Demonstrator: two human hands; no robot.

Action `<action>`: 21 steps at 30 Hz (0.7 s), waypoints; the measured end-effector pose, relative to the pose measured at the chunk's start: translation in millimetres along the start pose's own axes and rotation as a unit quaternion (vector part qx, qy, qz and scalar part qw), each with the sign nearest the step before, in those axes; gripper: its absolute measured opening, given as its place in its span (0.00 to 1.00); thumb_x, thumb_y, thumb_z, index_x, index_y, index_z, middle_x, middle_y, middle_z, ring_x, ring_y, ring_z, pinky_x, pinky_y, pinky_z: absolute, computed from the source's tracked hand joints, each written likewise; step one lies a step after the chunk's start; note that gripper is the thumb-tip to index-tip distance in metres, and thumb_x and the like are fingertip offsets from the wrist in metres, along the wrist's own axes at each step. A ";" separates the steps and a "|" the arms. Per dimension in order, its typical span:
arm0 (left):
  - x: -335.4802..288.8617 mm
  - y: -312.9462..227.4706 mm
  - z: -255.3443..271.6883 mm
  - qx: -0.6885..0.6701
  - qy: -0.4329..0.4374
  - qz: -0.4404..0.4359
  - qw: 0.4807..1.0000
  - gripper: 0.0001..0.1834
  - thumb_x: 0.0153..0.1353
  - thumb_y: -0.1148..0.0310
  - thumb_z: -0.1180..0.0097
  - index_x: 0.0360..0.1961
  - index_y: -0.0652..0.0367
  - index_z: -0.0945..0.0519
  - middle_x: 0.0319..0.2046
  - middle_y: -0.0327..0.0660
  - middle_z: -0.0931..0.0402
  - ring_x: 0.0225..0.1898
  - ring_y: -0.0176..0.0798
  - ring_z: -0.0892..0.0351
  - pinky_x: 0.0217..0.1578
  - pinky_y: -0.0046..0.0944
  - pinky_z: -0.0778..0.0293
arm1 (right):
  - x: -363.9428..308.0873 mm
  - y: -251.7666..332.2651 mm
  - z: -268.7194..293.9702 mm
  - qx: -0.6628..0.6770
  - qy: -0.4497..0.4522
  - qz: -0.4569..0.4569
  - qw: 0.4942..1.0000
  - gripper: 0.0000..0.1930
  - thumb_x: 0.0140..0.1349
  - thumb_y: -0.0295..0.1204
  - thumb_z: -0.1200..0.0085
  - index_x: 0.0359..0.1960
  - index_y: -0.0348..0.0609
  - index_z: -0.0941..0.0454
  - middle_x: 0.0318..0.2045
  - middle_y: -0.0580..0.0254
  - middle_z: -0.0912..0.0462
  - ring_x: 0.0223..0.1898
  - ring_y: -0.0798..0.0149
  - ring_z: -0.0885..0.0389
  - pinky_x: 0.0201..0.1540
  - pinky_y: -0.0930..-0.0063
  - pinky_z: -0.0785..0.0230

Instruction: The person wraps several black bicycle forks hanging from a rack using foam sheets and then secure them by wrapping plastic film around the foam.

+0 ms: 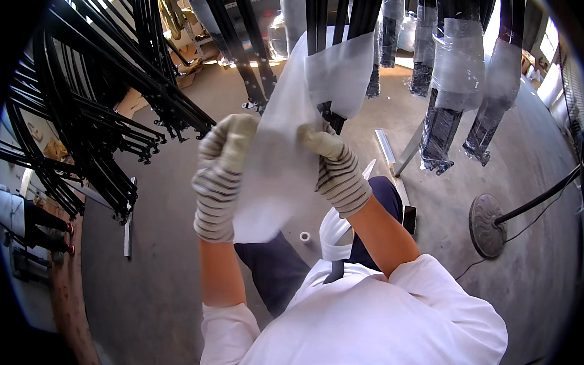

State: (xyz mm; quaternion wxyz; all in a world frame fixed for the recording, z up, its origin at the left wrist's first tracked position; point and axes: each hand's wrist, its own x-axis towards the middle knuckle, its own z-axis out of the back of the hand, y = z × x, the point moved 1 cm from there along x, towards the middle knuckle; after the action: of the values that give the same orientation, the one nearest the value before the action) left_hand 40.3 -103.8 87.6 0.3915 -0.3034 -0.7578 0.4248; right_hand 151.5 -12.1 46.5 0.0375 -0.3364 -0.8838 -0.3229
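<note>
A sheet of thin white packing foam [272, 164] hangs in front of me, slightly blurred and slanting up to a bundle of black metal bars [317, 21]. My left hand [226, 175], in a striped knit glove, is closed on the sheet's left edge. On the opposite edge my right hand [335, 165], gloved the same way, pinches the foam with its thumb on top. Just above that hand, a white foam wrap [343, 74] goes round the bars, whose dark lower ends stick out beneath. Some of my fingers are hidden behind the sheet.
Many bare black bars [90, 125] hang at the left. Foam-and-film-wrapped bundles [458, 67] hang at the right. On the floor are a tape roll [305, 237] and a round stand base [488, 226] with a cable. White strips [335, 235] lie by my lap. Another person [29, 220] stands far left.
</note>
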 end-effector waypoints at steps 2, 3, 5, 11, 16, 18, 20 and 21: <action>13.1 -2.0 7.9 0.050 -0.035 -0.018 0.998 0.07 0.49 0.66 0.47 0.27 0.58 0.25 0.22 0.34 0.26 0.22 0.25 0.29 0.26 0.25 0.31 | 2.6 -3.8 9.5 -0.015 -0.067 0.025 0.997 0.17 0.41 0.28 0.47 0.37 0.40 0.30 0.31 0.63 0.26 0.34 0.68 0.26 0.38 0.75 0.30; 21.5 -1.1 12.4 0.073 -0.054 -0.027 0.996 0.08 0.49 0.65 0.46 0.27 0.57 0.24 0.21 0.34 0.26 0.19 0.26 0.28 0.23 0.25 0.31 | 3.5 -4.6 18.8 -0.093 -0.093 0.043 0.990 0.17 0.41 0.28 0.47 0.37 0.41 0.30 0.31 0.64 0.26 0.33 0.69 0.26 0.37 0.75 0.30; 37.9 22.7 29.9 0.125 -0.091 -0.057 0.986 0.10 0.50 0.66 0.47 0.33 0.58 0.27 0.28 0.36 0.27 0.27 0.26 0.28 0.30 0.25 0.31 | 6.1 -5.0 31.4 -0.246 -0.134 0.072 0.957 0.17 0.41 0.28 0.46 0.36 0.42 0.29 0.30 0.66 0.26 0.32 0.70 0.26 0.35 0.76 0.30; 75.4 25.9 10.4 0.152 0.022 -0.180 0.972 0.26 0.46 0.77 0.48 0.49 0.55 0.38 0.47 0.38 0.37 0.49 0.32 0.39 0.47 0.29 0.39 | -5.9 17.3 10.8 -0.216 -0.067 0.021 0.974 0.20 0.40 0.30 0.41 0.38 0.42 0.30 0.31 0.68 0.25 0.30 0.72 0.26 0.34 0.78 0.31; 72.9 32.1 11.5 0.128 -0.043 -0.275 0.952 0.22 0.49 0.72 0.50 0.48 0.56 0.36 0.44 0.40 0.34 0.47 0.33 0.36 0.46 0.30 0.37 | -11.6 20.9 9.2 -0.234 -0.120 0.009 0.965 0.21 0.39 0.30 0.40 0.39 0.42 0.30 0.30 0.67 0.25 0.31 0.73 0.26 0.34 0.78 0.31; 32.6 16.6 -6.2 -0.030 -0.038 -0.144 0.988 0.21 0.49 0.72 0.50 0.46 0.59 0.35 0.42 0.41 0.32 0.42 0.33 0.31 0.43 0.30 0.35 | -11.9 22.5 6.8 -0.261 -0.151 0.017 0.953 0.19 0.40 0.28 0.41 0.38 0.42 0.30 0.29 0.67 0.25 0.30 0.73 0.26 0.34 0.80 0.32; 23.9 1.4 -12.8 -0.069 0.103 -0.031 0.992 0.20 0.48 0.72 0.47 0.44 0.64 0.34 0.40 0.43 0.30 0.39 0.32 0.29 0.41 0.28 0.34 | -12.2 22.7 -9.2 -0.298 -0.180 0.036 0.937 0.15 0.42 0.27 0.44 0.35 0.42 0.29 0.28 0.66 0.24 0.29 0.75 0.27 0.33 0.83 0.33; 24.6 2.9 -14.9 -0.062 0.109 -0.007 0.992 0.18 0.49 0.72 0.48 0.42 0.64 0.32 0.37 0.42 0.29 0.36 0.30 0.29 0.40 0.27 0.33 | -10.7 17.9 -7.6 -0.300 -0.158 0.073 0.938 0.15 0.42 0.27 0.43 0.35 0.42 0.29 0.28 0.66 0.24 0.30 0.75 0.27 0.33 0.82 0.33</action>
State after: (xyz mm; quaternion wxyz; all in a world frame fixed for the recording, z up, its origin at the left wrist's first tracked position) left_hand 40.8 -76.9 98.3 0.4549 -0.3661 -0.7379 0.3383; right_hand 169.7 -12.6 59.2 -0.1822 -0.4420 -0.7136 -0.5121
